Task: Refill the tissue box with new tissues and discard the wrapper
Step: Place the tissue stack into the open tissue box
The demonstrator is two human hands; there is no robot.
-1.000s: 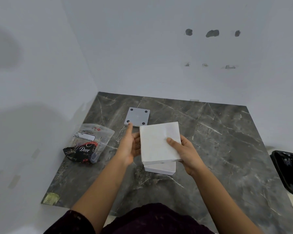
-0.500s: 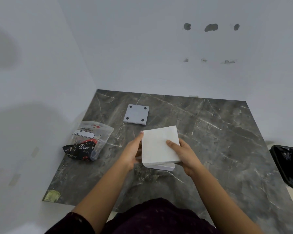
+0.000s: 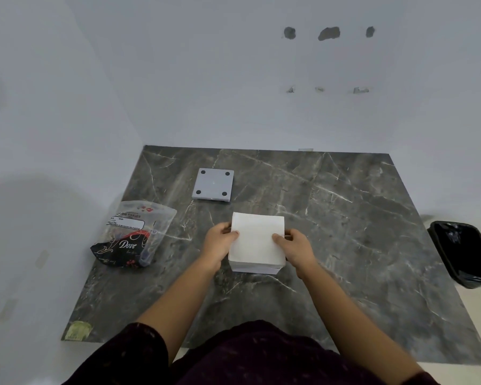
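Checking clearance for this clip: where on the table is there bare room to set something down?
The right half of the table, from the tissues to the edge by the bin, is bare, as is the near strip. The left is crowded: wrapper, grey plate, and both hands at the stack.

Single view, head-worn, wide-angle. Looks forward and steeply down from above the near edge of the bench (image 3: 358, 245). Close range: both forearms reach in from the bottom. Far wall (image 3: 233, 79) fills the upper half; bin (image 3: 464, 254) at right margin.
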